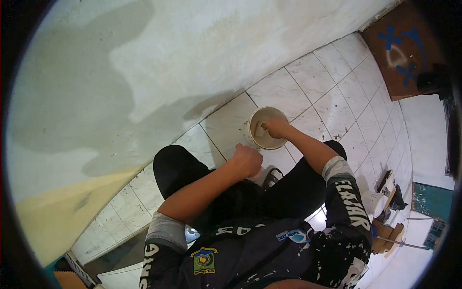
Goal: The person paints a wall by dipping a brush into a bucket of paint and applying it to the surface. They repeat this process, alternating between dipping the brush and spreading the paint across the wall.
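Observation:
A round whitish bucket (252,131) stands on the tiled floor in front of my knees. My right hand (276,128) reaches over its rim, fingers closed on a pale flat tool (260,129) inside the bucket; its exact kind is hard to see. Just outside the bucket, on the near left side, my left hand (248,160) is closed in a fist. Its fingers face away from view, so what it may hold is hidden. The bucket's contents are too dim to make out.
A pale wall (183,53) with damp-looking patches runs along the left of the white tiled floor (332,111), which has dark specks. A brown board (390,48) with blue marks stands at the far right. Assorted items, including a cardboard piece (385,236), lie at the lower right.

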`<state>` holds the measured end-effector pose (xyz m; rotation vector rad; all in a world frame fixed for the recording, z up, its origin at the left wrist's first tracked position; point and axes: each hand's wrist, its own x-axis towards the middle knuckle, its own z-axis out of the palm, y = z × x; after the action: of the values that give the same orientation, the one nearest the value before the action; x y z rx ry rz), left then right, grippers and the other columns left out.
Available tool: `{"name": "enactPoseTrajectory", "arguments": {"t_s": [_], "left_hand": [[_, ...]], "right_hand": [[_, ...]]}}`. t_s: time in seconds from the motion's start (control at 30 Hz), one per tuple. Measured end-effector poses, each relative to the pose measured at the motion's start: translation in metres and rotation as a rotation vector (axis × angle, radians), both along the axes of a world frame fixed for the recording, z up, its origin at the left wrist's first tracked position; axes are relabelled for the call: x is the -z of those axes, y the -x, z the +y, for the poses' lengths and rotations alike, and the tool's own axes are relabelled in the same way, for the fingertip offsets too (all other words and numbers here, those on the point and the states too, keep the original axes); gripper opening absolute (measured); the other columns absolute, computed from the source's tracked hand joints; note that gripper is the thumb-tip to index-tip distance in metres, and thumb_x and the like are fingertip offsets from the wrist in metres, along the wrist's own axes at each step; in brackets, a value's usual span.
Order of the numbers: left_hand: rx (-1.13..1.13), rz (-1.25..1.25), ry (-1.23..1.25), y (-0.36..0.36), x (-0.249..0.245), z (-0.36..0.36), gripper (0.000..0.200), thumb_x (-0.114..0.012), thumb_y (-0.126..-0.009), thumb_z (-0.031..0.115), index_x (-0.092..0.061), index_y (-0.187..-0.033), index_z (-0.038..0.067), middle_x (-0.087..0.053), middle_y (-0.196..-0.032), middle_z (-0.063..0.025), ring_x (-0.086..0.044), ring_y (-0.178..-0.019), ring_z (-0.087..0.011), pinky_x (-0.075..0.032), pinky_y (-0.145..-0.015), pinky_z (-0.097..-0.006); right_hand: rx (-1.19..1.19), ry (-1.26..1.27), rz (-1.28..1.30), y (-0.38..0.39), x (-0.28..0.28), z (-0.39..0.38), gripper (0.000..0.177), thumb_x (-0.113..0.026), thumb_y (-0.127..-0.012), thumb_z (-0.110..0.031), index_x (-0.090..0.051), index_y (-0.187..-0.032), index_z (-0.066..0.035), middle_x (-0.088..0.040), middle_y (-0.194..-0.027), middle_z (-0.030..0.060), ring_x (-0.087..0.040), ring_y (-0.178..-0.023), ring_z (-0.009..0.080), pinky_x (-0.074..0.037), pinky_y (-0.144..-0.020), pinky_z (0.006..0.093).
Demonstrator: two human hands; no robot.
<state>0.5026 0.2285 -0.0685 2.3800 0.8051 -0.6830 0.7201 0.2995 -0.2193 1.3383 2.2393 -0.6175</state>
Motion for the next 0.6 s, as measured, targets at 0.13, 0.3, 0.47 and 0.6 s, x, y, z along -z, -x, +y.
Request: {"name": "enactPoseTrajectory", "arguments": {"t_s": [0.13, 0.3, 0.47, 0.6], "left_hand": [[-0.028, -0.090, -0.003, 0.012, -0.001, -0.002, 0.037, -0.062, -0.086, 0.043, -0.073, -0.087, 0.008, -0.070, -0.085, -0.0119, -0.068, -0.084, -0.0317, -0.047, -0.078, -0.0468], [-0.039, -0.121, 0.002, 0.020, -0.011, -0.001, 0.036, -0.062, -0.086, 0.042, -0.072, -0.088, 0.008, -0.070, -0.085, -0.0129, -0.068, -0.084, -0.0312, -0.047, -0.078, -0.0470], [-0.034, -0.122, -0.015, 0.024, -0.010, 0.002, 0.037, -0.063, -0.086, 0.043, -0.071, -0.088, 0.007, -0.070, -0.085, -0.0130, -0.068, -0.085, -0.0310, -0.047, -0.077, -0.0475], [-0.036, -0.136, -0.017, 0.025, -0.011, 0.005, 0.038, -0.062, -0.087, 0.044, -0.071, -0.094, 0.007, -0.070, -0.085, -0.0139, -0.068, -0.086, -0.0315, -0.047, -0.077, -0.0472]], "right_hand": [[0.054, -0.032, 0.029, 0.007, 0.005, 0.001, 0.034, -0.060, -0.079, -0.007, -0.066, -0.111, -0.014, -0.070, -0.097, 0.0160, -0.068, -0.092, 0.0342, -0.053, -0.078, 0.0468], [-0.032, 0.005, -0.070, 0.010, 0.015, 0.009, 0.032, -0.063, -0.076, -0.007, -0.067, -0.107, -0.012, -0.069, -0.095, 0.0151, -0.068, -0.092, 0.0332, -0.054, -0.078, 0.0468], [0.008, -0.014, -0.129, 0.023, 0.006, 0.008, 0.032, -0.063, -0.075, -0.007, -0.068, -0.106, -0.010, -0.069, -0.096, 0.0154, -0.068, -0.093, 0.0337, -0.055, -0.079, 0.0471], [0.031, 0.010, -0.088, 0.029, 0.001, 0.008, 0.030, -0.064, -0.075, -0.007, -0.069, -0.105, -0.008, -0.069, -0.097, 0.0180, -0.067, -0.094, 0.0357, -0.055, -0.079, 0.0474]]}}
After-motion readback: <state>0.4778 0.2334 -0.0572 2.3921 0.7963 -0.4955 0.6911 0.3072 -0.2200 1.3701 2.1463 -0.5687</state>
